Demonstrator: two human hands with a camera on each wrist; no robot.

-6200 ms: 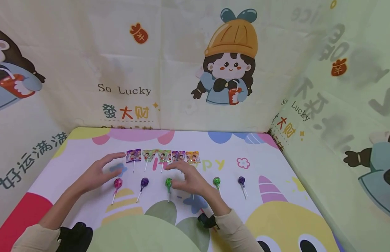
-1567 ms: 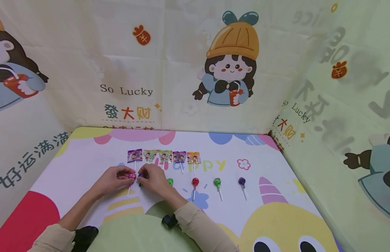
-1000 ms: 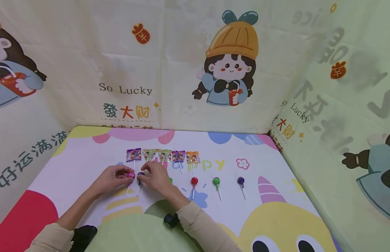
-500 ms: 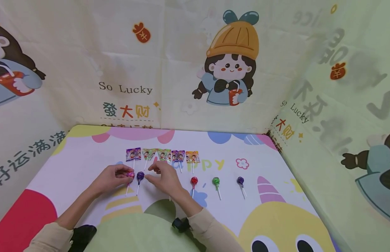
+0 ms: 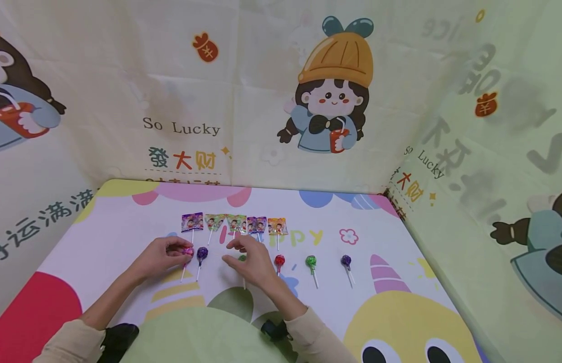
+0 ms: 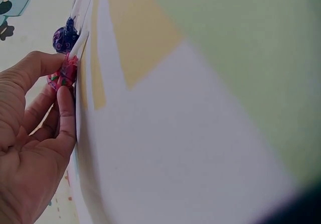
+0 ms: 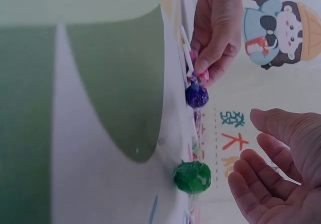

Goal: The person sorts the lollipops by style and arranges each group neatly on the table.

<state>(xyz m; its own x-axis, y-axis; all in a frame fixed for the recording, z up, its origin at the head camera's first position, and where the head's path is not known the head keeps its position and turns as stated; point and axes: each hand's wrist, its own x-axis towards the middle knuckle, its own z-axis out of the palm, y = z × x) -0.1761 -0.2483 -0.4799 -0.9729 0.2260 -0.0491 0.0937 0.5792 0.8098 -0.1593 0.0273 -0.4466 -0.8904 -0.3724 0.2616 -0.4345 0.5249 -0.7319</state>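
My left hand [image 5: 160, 258] pinches the head of a pink lollipop [image 6: 65, 74] between thumb and fingers, its white stick pointing toward me. Right beside it lies a purple lollipop [image 5: 202, 253]. Over a green lollipop [image 5: 242, 258], my right hand [image 5: 253, 262] hovers with thumb and fingers spread and nothing between them; it partly covers that candy in the head view. In the right wrist view the green lollipop [image 7: 192, 177] sits just beside the fingers. Farther right lie a red lollipop [image 5: 279, 260], another green lollipop [image 5: 311, 261] and another purple lollipop [image 5: 346, 260].
Behind the hands runs a row of flat-wrapped lollipops, from a purple one [image 5: 192, 222] at the left to an orange one [image 5: 277, 226] at the right. The table [image 5: 376, 227] has a printed cartoon cover. A printed cloth wall [image 5: 262, 101] rises behind it.
The pink and first purple lollipops have come together, shifted right and left respectively. My right hand has let go of the purple one and moved right to the green one. My left hand stays put.
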